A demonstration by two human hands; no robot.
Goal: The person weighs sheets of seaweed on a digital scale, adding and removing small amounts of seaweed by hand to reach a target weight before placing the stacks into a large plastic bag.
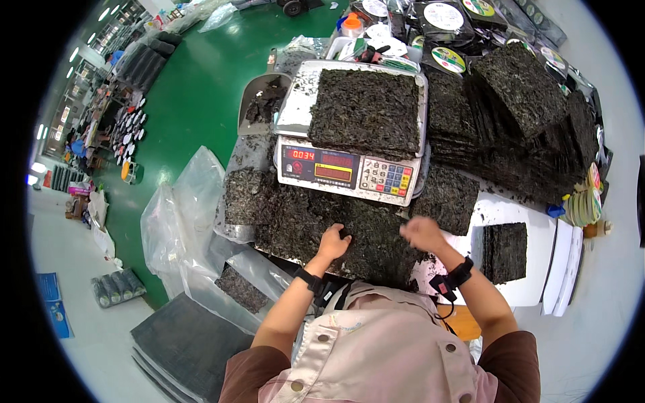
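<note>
My left hand [334, 243] rests on dark dried seaweed sheets [295, 218] in front of the scale, thumb apart from the bent fingers. To its right, my right hand [424, 235] hovers over the sheets' right part. Motion blurs its fingers, which look curled; whether they hold anything is unclear. Just beyond both hands stands a white digital scale [285, 171] with lit red digits. A squared stack of seaweed sheets [366, 111] lies on its metal pan.
Tall seaweed piles [517, 134] and round-labelled packages [447, 20] crowd the right back. A small seaweed stack [505, 252] sits on the white surface at right. A dustpan [259, 101] with scraps is left of the scale; clear plastic bags [185, 215] hang beside the table.
</note>
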